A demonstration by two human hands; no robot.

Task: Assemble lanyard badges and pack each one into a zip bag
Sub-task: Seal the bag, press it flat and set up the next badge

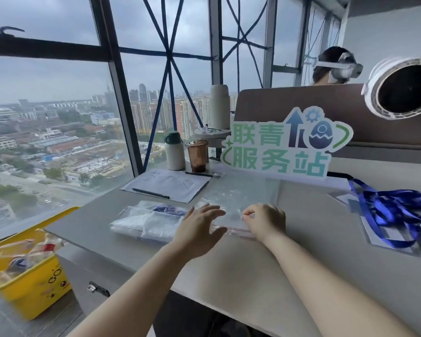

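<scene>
A stack of clear zip bags lies flat at the middle of the grey table. My right hand pinches the near edge of the top bag with curled fingers. My left hand hovers just left of it, fingers spread and straight, holding nothing. Packed zip bags with blue lanyards inside lie in a pile to the left. On the right, blue lanyards lie tangled over clear badge holders.
A sheet of paper with two pens lies behind the bags, with a white bottle and a brown cup beyond. A cut-out sign stands at the back. A yellow bin sits left; another person sits behind the partition.
</scene>
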